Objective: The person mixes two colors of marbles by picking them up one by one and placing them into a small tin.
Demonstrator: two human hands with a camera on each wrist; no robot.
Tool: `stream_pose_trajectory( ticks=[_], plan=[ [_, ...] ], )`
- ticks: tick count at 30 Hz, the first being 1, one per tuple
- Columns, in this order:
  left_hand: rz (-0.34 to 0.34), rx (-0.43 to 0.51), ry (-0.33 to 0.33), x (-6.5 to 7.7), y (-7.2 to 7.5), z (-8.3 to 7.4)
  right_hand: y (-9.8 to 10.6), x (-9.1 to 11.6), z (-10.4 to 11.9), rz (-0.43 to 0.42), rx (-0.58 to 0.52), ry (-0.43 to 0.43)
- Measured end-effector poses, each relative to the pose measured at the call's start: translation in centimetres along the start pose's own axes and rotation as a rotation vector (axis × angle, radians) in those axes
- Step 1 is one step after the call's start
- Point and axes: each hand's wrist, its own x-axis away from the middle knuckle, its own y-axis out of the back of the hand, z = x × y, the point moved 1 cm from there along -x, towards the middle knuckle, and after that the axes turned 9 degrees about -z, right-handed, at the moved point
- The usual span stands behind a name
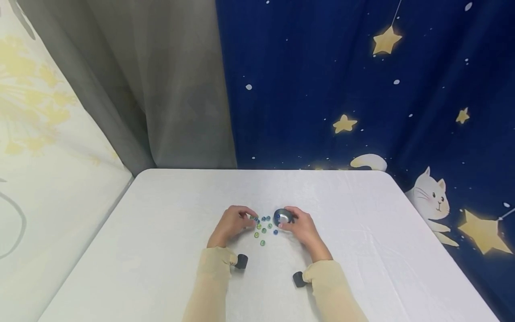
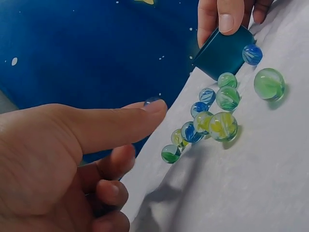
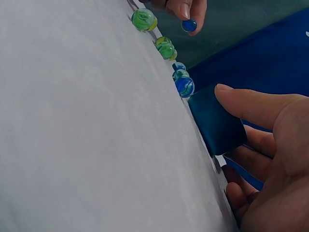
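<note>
My left hand pinches a blue glass marble between thumb and forefinger, raised above the table. Only a sliver of this marble shows over the thumb in the left wrist view. With thumb and fingers on its sides, my right hand grips a small round metal cup, dark teal outside and silvery inside. In the head view a bit of blue shows inside the cup. Between the hands lie several loose marbles, among them a green one, a yellow one and a blue one close to the cup.
A white cloth covers the table. Behind its far edge hang a grey curtain and a dark blue one with stars. Black wrist devices stick out at the left cuff and right cuff.
</note>
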Motion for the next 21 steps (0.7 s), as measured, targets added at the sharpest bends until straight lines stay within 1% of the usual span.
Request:
stream_pose_trajectory(
  ticks=[11,16,21],
  plan=[
    [-0.032,0.016,0.021,-0.2,-0.7,-0.5,-0.1,-0.1,0.0,0.0,0.002,-0.004],
    [-0.041,0.054,0.005,-0.2,-1.2,-0.9,-0.1,-0.1,0.0,-0.002,0.005,-0.014],
    [-0.033,0.052,-0.011,-0.3,-1.8,-1.2,0.0,-0.1,0.0,-0.002,0.01,-0.017]
  ],
)
